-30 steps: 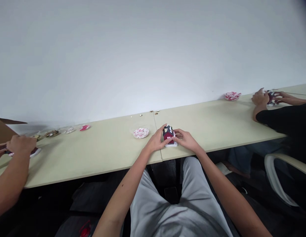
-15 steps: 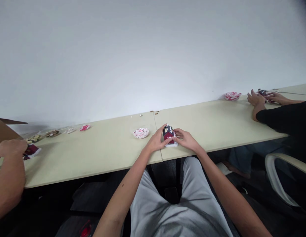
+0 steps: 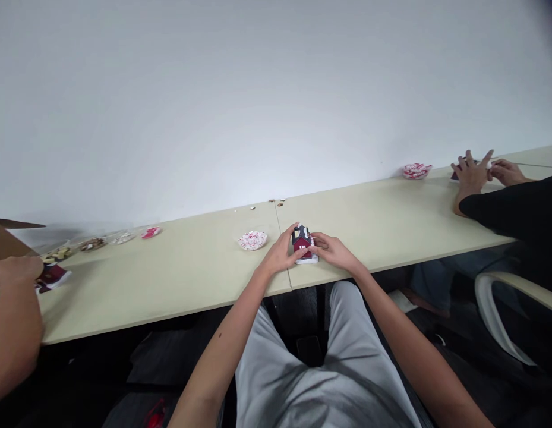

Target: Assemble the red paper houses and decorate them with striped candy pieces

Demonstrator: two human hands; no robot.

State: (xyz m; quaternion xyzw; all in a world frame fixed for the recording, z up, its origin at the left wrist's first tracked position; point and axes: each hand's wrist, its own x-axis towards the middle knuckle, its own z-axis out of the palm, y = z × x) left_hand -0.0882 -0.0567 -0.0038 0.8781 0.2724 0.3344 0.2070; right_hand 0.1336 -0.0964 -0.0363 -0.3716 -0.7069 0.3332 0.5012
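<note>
A small model house (image 3: 302,242) with dark red walls, a dark roof with white patches and a white base stands on the table near its front edge. My left hand (image 3: 280,252) grips its left side, with the thumb across the front wall. From the right, my right hand (image 3: 333,249) closes its fingers on the house's other side. Just left of my left hand sits a clear bowl (image 3: 252,240) of small white pieces with red stripes.
Small brown and white bits (image 3: 280,204) lie by the wall. Further left are several bowls of pieces, one pink (image 3: 151,232), a cardboard box (image 3: 10,244) and a co-worker's hand (image 3: 16,271) by another red house (image 3: 53,276). Rightward, a co-worker's hands (image 3: 474,177) work beside a red-and-white bowl (image 3: 417,171).
My hands keep their hold on the house, almost unmoved. The view has shifted slightly. At the right, the co-worker's left hand has lifted and spread its fingers over their piece.
</note>
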